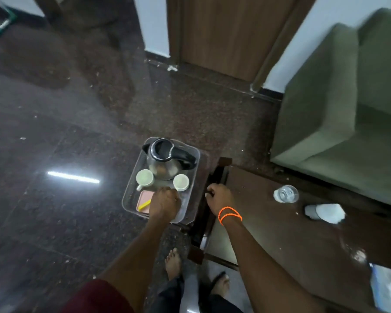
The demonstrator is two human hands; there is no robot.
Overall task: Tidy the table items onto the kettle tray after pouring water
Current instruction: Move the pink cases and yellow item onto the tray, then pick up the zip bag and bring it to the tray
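Dark speckled stone floor (66,136) fills most of my view, with a wooden door (230,35) and an olive armchair (339,109) beyond the brown bench (280,222). On the clear kettle tray (128,190) I see the steel kettle (165,159), two white cups (144,177) and a pink packet (145,199). My left hand (165,203) reaches into it, fingers hidden so I cannot tell their state, while my right hand (219,197) curls fingers over the bench's edge, near a clear glass (286,193) and fallen white cup (324,213).

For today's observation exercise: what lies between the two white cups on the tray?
In the head view, the kettle's steel base sits between the left cup and right cup on the tray.
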